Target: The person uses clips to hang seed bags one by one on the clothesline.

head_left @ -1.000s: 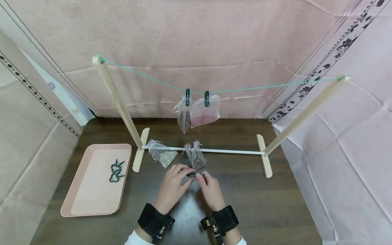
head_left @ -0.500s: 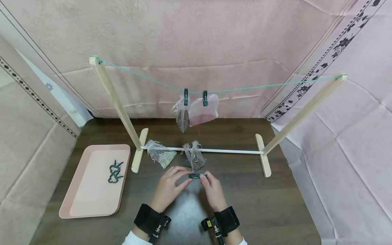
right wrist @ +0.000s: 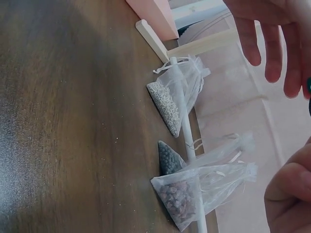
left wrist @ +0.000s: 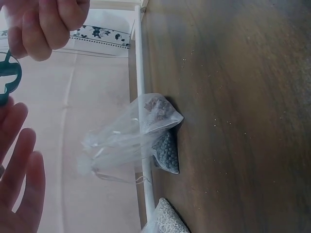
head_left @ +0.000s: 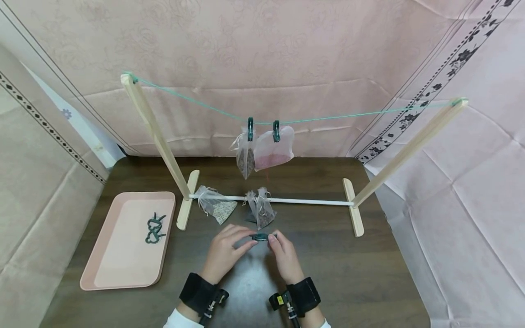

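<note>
In the head view a small dark green clothespin [head_left: 259, 237] is held between both hands, above the table near its middle. My left hand [head_left: 224, 251] pinches its left end between thumb and fingers. The right hand [head_left: 285, 258] grips the other end. The left wrist view shows the clothespin [left wrist: 8, 77] side-on, with a curved outline. Just beyond the hands lie sheer drawstring bags: one of reddish-brown pieces [right wrist: 177, 201], one of dark beads [right wrist: 169, 158] and one of pale grains [right wrist: 164, 104]. Their tops lean over a white rod [head_left: 311, 202].
Wooden posts [head_left: 157, 136] hold up a green string [head_left: 336, 119]. From it hang two bags, one brown-filled [head_left: 245, 160] and one pink-filled [head_left: 272, 156], under green clothespins [head_left: 276, 131]. At left, a pink tray [head_left: 119, 264] bears more green clothespins [head_left: 155, 228].
Both hands have shifted slightly toward me and the left fingers have drawn back to the left, so more of the clothespin shows between them. The bags and tray stay put.
</note>
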